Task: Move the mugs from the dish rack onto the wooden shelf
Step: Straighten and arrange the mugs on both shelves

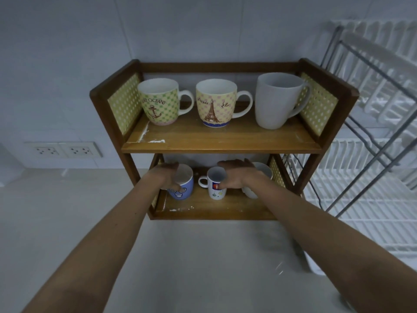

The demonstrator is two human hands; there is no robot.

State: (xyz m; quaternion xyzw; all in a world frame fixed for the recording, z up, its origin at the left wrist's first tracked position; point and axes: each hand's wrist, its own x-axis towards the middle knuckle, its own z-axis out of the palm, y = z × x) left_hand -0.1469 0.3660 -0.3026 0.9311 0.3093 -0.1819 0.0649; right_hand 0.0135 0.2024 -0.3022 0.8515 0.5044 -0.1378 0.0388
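A two-level wooden shelf stands against the wall. On its top board are a green-dotted anchor mug, a yellow Eiffel Tower mug and a tall plain white mug, all upright. On the bottom board, my left hand wraps a blue mug with a face, thumb on its front. My right hand holds a small white printed mug, thumb on its front and fingers behind it. Both mugs rest on the board. Another white mug is partly hidden behind my right hand.
A white wire dish rack with a metal frame stands right of the shelf, with no mugs visible in it. Two wall sockets sit low on the tiled wall at left. A pale countertop spreads below the shelf.
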